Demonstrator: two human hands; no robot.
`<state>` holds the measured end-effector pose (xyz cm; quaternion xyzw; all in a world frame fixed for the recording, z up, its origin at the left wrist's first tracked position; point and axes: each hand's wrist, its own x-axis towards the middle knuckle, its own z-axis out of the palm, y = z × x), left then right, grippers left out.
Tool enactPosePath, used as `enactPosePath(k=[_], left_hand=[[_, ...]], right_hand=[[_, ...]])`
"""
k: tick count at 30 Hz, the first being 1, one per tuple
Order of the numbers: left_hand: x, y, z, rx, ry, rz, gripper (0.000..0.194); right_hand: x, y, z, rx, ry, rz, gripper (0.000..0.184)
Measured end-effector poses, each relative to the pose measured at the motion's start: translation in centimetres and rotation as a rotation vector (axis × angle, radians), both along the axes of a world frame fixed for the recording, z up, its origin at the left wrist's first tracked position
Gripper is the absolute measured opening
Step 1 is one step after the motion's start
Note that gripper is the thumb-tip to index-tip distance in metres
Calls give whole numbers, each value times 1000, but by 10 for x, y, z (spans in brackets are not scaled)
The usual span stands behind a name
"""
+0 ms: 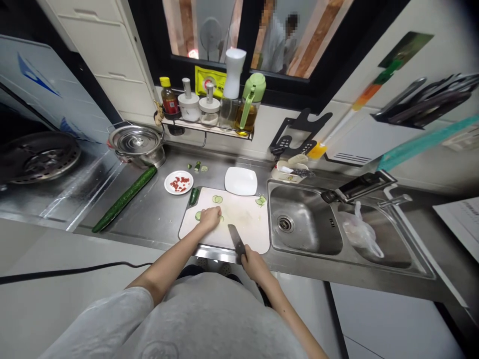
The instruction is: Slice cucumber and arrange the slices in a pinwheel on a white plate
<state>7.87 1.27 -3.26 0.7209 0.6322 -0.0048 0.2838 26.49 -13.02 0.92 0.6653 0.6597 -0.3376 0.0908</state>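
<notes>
My right hand (pixel 255 264) is wrapped round the handle of a kitchen knife (pixel 235 237), its blade pointing away over the white cutting board (pixel 247 219). To the left, my left hand (pixel 210 218) is closed, fingers curled down on cucumber slices at the board; a pale green slice (pixel 198 216) shows beside it, and its fingertips are partly hidden. Behind that hand lie overlapping cucumber slices (pixel 217 199). More slices and scraps (pixel 261 200) sit at the board's far right corner. A short cucumber piece (pixel 194 196) rests at the far left corner.
A whole cucumber (pixel 125 199) lies left on the steel counter. Behind the board are a plate of red pieces (pixel 178 191), cucumber ends (pixel 197 166) and a white plate (pixel 241 172). The sink (pixel 307 239) adjoins at right; a lidded pot (pixel 137 144) stands back left.
</notes>
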Motion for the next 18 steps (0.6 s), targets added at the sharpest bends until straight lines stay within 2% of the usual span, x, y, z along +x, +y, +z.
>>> enactPosePath(k=[4,9,13,18], left_hand=[[-7,-11,8,9,-83,60,16],[-37,-17,14,1,-112,153,13],[-61,-11,12,12,-91,221,12],[-75,-3,6,-18,-63,256,14]], right_hand=[[9,0,-5,4,6,-49,20],[11,6,-5,-2,16,-46,19],[8,12,-2,-11,0,-34,20],[6,18,-2,23,-9,-12,20]])
